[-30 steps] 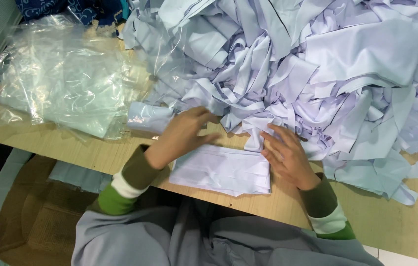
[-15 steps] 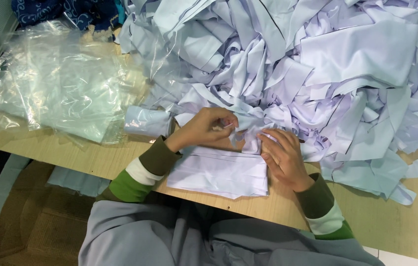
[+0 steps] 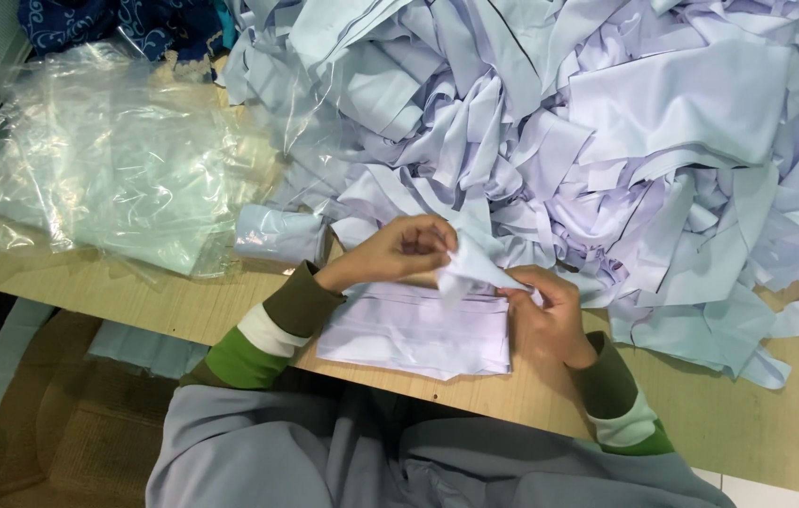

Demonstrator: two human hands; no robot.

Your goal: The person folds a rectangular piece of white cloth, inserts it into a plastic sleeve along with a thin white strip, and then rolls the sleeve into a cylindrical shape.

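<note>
My left hand [image 3: 398, 250] and my right hand [image 3: 544, 310] both pinch one pale lilac fabric strip [image 3: 471, 271], lifted a little above a flat stack of the same pale pieces [image 3: 414, 334] at the table's near edge. The left hand grips the strip's left end, the right hand its right end. Behind the hands rises a big loose heap of pale lilac fabric pieces [image 3: 607, 132] that covers most of the wooden table [image 3: 795, 414]. My sleeves are olive with white and green bands.
A pile of clear plastic bags [image 3: 108, 179] lies at the left of the table, with a small bagged bundle [image 3: 277, 235] beside it. Dark blue patterned cloth [image 3: 117, 23] sits at the far left corner. My grey-clad lap fills the bottom.
My left hand moved right from the heap's edge toward the right hand. Both hands now hold up a strip that was lying at the stack's far edge.
</note>
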